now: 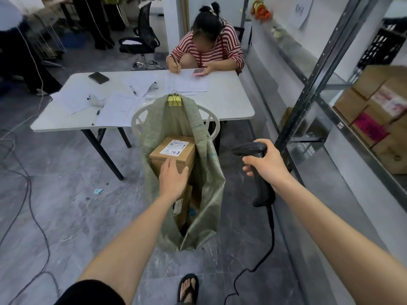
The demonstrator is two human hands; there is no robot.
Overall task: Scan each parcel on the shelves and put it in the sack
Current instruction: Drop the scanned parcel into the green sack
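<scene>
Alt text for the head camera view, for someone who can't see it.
The left hand rests on a labelled parcel in a green sack clipped to a white chair; the right hand holds a corded scanner. Behind, someone writes at a table.

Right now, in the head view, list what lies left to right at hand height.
Left hand on the parcel → scanner in the right hand → shelf upright → cardboard boxes.

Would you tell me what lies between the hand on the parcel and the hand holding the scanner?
Head view: only the sack's side wall and grey floor lie between the left hand on the parcel and the right hand gripping the scanner.
</scene>
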